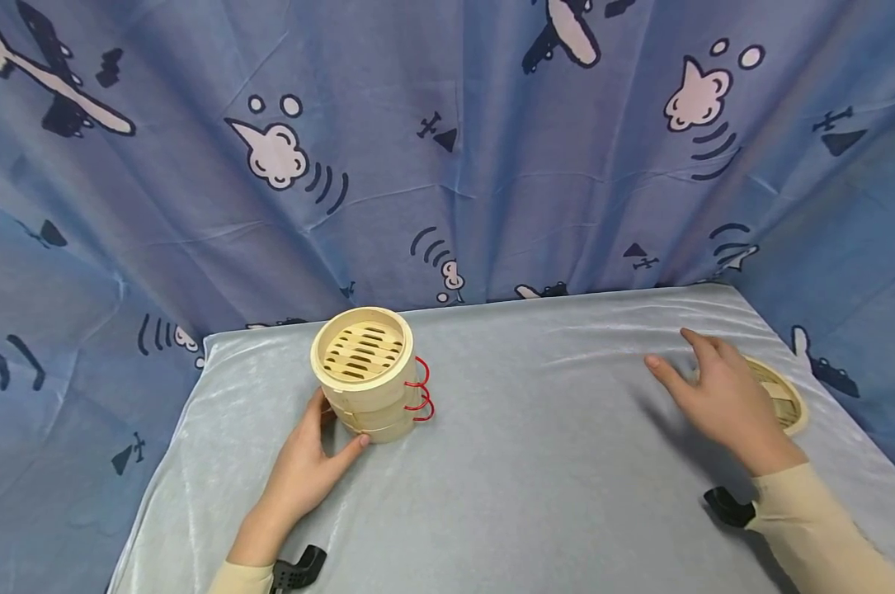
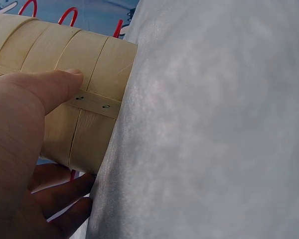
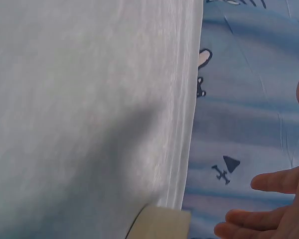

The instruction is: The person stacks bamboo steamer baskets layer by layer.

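Observation:
A small round bamboo steamer (image 1: 365, 417) stands at the left of the cloth, with a slatted top (image 1: 364, 351) facing up and red cord loops (image 1: 423, 404) on its right side. My left hand (image 1: 302, 470) holds it low down, thumb on the near wall and fingers round the left side. In the left wrist view, the thumb presses on the steamer wall (image 2: 50, 47) and the fingertips reach down by the cloth. On the right, my right hand (image 1: 725, 404) hovers with fingers spread, holding nothing. It partly hides a round bamboo lid (image 1: 793, 412) in the head view.
A pale grey cloth (image 1: 521, 495) covers the table. Behind it and at both sides hangs a blue curtain (image 1: 388, 140) printed with planes and clouds. The lid lies close to the table's right edge. Each wrist wears a black band (image 1: 299, 569).

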`<move>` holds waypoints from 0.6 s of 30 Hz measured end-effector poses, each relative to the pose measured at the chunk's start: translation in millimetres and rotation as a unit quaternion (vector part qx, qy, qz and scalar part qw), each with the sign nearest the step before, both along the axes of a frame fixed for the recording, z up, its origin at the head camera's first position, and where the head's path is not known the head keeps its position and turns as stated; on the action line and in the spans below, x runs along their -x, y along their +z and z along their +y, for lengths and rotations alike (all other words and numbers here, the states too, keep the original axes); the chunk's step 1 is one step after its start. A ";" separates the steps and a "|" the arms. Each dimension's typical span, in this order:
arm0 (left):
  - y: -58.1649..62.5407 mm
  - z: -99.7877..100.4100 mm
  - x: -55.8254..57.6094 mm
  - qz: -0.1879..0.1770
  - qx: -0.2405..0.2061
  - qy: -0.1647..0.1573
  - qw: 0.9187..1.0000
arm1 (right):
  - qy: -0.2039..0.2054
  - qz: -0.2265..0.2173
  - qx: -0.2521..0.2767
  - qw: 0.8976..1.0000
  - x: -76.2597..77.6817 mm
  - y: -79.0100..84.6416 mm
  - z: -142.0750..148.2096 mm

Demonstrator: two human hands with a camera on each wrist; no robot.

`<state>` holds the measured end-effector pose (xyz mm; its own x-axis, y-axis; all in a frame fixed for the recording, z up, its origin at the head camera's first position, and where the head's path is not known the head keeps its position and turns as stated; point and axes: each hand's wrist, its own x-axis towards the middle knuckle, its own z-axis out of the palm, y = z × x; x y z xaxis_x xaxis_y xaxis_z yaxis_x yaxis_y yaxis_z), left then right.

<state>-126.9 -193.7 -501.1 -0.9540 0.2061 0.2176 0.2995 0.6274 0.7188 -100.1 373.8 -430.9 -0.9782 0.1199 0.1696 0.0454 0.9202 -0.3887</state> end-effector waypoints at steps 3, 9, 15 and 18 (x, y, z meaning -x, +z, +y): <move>-0.3 0.1 -0.1 0.002 0.001 0.001 1.000 | -0.004 -0.002 0.006 1.000 -3.8 -0.9 7.5; -0.1 0.6 -0.4 0.000 0.001 0.003 1.000 | -0.019 -0.003 -0.001 1.000 -12.1 -5.0 22.8; 0.9 1.0 -0.5 0.003 -0.001 0.002 1.000 | -0.040 0.013 -0.012 0.999 -22.9 -10.3 36.4; 1.0 0.8 -0.9 0.004 -0.001 0.002 1.000 | -0.050 0.011 -0.014 0.999 -27.8 -13.0 42.9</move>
<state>-126.0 -192.9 -500.2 -0.9532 0.2014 0.2254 0.3023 0.6268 0.7182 -72.3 416.7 -443.8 -0.9577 0.2111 0.1956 0.1288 0.9222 -0.3648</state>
